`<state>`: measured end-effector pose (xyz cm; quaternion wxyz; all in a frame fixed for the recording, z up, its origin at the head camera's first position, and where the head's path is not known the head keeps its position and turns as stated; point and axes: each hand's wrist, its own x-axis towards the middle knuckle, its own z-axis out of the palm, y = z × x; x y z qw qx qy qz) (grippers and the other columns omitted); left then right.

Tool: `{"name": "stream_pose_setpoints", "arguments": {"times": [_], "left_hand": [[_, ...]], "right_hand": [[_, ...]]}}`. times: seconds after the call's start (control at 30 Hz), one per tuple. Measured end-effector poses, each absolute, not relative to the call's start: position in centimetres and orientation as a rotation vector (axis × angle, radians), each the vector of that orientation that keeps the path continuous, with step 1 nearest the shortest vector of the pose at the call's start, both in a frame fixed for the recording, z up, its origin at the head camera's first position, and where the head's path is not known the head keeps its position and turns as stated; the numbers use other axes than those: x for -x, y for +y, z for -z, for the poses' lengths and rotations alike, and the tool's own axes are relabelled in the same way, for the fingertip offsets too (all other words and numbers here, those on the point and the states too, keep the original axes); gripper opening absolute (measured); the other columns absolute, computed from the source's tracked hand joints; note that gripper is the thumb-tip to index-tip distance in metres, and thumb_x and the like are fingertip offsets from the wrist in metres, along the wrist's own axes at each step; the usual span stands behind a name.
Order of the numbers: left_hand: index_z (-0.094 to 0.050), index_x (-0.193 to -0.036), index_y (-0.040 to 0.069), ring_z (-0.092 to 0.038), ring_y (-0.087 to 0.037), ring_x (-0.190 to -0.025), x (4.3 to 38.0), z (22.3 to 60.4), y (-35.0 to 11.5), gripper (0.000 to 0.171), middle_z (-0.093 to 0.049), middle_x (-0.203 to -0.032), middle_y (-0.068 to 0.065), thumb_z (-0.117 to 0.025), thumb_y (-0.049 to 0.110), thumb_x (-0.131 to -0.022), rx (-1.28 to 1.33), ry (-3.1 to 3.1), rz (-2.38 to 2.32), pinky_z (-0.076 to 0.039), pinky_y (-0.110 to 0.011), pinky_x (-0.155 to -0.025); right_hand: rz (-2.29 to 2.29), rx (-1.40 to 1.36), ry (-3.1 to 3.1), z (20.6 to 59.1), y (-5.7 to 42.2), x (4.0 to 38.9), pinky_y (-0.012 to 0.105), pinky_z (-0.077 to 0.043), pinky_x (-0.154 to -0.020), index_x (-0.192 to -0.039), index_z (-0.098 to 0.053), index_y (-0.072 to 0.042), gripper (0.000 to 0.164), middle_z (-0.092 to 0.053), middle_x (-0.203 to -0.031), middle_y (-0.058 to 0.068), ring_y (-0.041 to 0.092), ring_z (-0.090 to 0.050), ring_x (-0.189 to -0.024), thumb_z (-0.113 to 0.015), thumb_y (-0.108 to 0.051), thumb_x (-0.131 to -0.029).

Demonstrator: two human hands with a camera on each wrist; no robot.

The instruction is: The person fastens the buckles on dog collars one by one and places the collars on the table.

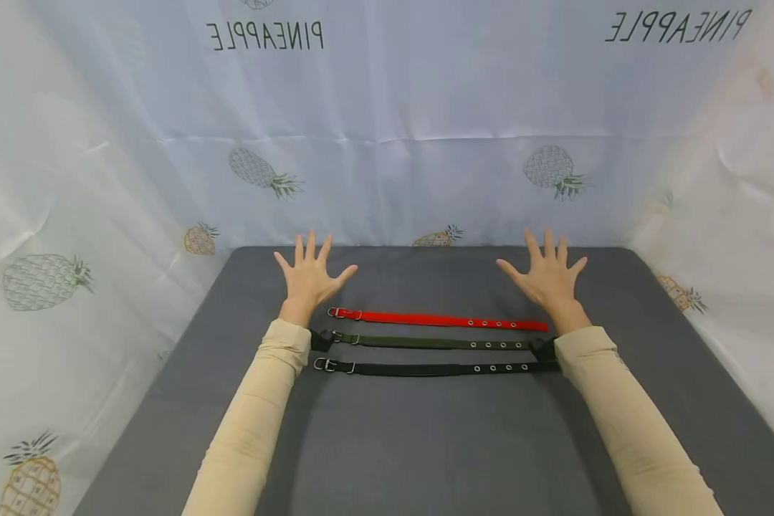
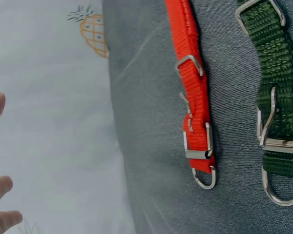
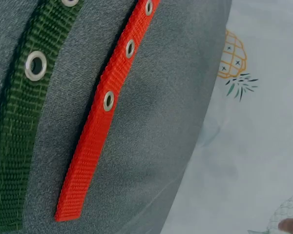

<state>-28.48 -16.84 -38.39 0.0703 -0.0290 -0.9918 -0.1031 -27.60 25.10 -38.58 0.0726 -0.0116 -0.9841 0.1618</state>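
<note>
Step seemingly preparatory: left hand (image 1: 307, 281) and right hand (image 1: 549, 278) apart, splayed, empty, behind opposite ends of green strap (image 1: 413, 342); red strap (image 1: 413, 319) behind it, black strap (image 1: 413, 370) before it. Likely calls for reaching down.

Booth (image 1: 716, 179) of pineapple-print curtains (image 1: 419, 93)

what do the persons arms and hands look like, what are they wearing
The left arm wears a long, plain pale-beige fabric sleeve, creased along its length; the right arm has a matching beige sleeve. A small black object shows beside the left cuff and a similar dark object beside the right. The left hand and right hand wear no gloves.
</note>
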Motion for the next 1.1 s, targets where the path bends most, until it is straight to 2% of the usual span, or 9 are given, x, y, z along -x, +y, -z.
{"name": "stream_pose_setpoints", "arguments": {"times": [0.13,0.27,0.4,0.57,0.8,1.1], "left_hand": [[-0.020,-0.155,0.021,-0.012,-0.036,-0.152,28.1,38.5,-16.9,0.079,-0.016,-0.163,-0.015,-0.043,0.064,-0.093,0.139,-2.969,0.337,-0.005,-0.069,-0.117],[-0.032,-0.151,0.014,-0.030,-0.037,-0.145,27.7,38.5,-17.3,0.069,-0.033,-0.156,-0.018,-0.051,0.051,-0.096,0.237,-2.918,0.410,-0.019,-0.063,-0.119],[-0.040,-0.146,0.008,-0.040,-0.039,-0.138,27.4,38.6,-17.8,0.061,-0.042,-0.149,-0.020,-0.056,0.039,-0.096,0.344,-2.922,0.543,-0.032,-0.057,-0.114],[-0.046,-0.142,0.005,-0.043,-0.040,-0.135,27.1,38.8,-18.6,0.054,-0.046,-0.146,-0.020,-0.060,0.029,-0.096,0.455,-2.972,0.771,-0.038,-0.055,-0.110],[-0.051,-0.137,0.001,-0.049,-0.039,-0.128,26.6,39.8,-19.9,0.050,-0.056,-0.134,-0.023,-0.064,0.021,-0.093,0.545,-2.970,1.031,-0.041,-0.056,-0.107],[-0.054,-0.133,-0.005,-0.055,-0.040,-0.122,26.4,41.0,-20.8,0.048,-0.061,-0.128,-0.025,-0.067,0.015,-0.091,0.645,-2.963,1.127,-0.042,-0.053,-0.107]], "right_hand": [[-0.498,-0.046,-2.909,38.9,25.3,27.2,0.075,-0.011,-0.111,-0.154,-0.019,-0.008,0.082,-0.013,-0.158,0.030,0.053,-0.013,-0.144,-0.047,-0.058,-0.095],[-0.574,-0.103,-2.872,38.9,25.4,26.7,0.070,-0.026,-0.108,-0.151,-0.025,-0.001,0.071,-0.023,-0.153,0.034,0.054,-0.024,-0.139,-0.054,-0.039,-0.098],[-0.669,-0.130,-2.876,39.0,26.0,26.0,0.069,-0.030,-0.106,-0.148,-0.031,0.002,0.065,-0.031,-0.148,0.035,0.053,-0.029,-0.135,-0.056,-0.032,-0.097],[-0.739,-0.220,-2.858,39.5,27.1,25.1,0.065,-0.035,-0.104,-0.139,-0.042,0.009,0.057,-0.043,-0.139,0.035,0.051,-0.039,-0.128,-0.061,-0.022,-0.095],[-0.825,-0.303,-2.864,40.1,28.0,24.4,0.059,-0.047,-0.091,-0.132,-0.051,0.009,0.051,-0.054,-0.129,0.034,0.049,-0.056,-0.109,-0.066,-0.020,-0.092],[-0.984,-0.300,-2.977,41.5,28.8,23.5,0.055,-0.052,-0.090,-0.128,-0.056,0.008,0.049,-0.060,-0.122,0.033,0.048,-0.061,-0.108,-0.068,-0.021,-0.091]]}}
